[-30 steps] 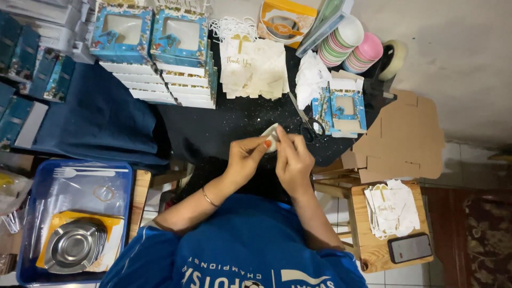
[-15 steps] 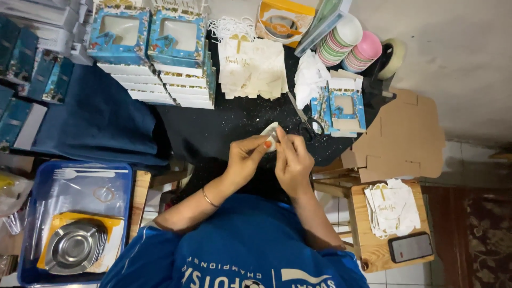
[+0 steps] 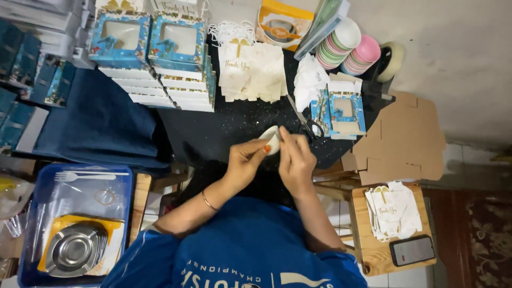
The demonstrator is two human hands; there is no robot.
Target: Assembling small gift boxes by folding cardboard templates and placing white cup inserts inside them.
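Observation:
Both my hands meet over the black tabletop (image 3: 229,128), pinching a small white piece (image 3: 270,140) between them. My left hand (image 3: 245,162), with a thin bracelet on the wrist, grips it from the left. My right hand (image 3: 295,160) holds it from the right with fingers curled over it. Scissors (image 3: 304,121) lie just beyond my right hand. A small blue window box (image 3: 344,112) stands beside them, and a pile of cream cards (image 3: 250,72) lies farther back.
Stacks of blue window boxes (image 3: 152,50) stand at the back left. Coloured bowls (image 3: 346,45) and a tape roll (image 3: 393,58) sit at the back right. Flat cardboard (image 3: 402,138), a stool with cards (image 3: 392,210) and a phone (image 3: 412,249) are right; a blue bin (image 3: 74,224) is left.

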